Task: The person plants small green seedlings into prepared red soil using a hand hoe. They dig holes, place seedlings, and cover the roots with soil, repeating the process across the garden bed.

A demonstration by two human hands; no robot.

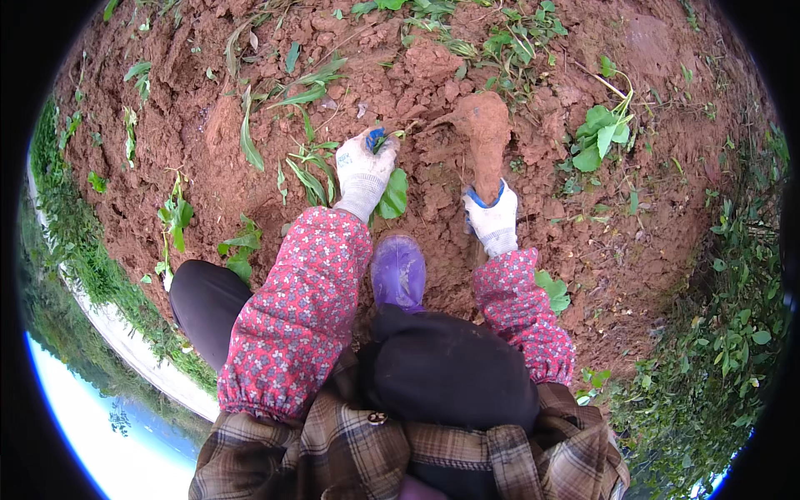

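My left hand [365, 161], in a white knit glove with a blue palm, is closed around the stem of a leafy seedling. The seedling's broad green leaf [392, 195] hangs below the glove, and its thin end points right. My right hand [492, 215], gloved the same way, grips a mud-caked digging tool [487, 134]. The tool's wide end rests on the loose red soil [437, 169]; mud hides its exact shape. Narrow-leaved weeds [309, 165] lie just left of my left hand.
My purple boot [399, 272] stands between my arms. Uprooted seedlings lie about, one at the right [601, 134] and one at the left [177, 212]. Dense green plants [706, 350] border the soil at the right. A pale path [125, 337] runs beyond grass at the left.
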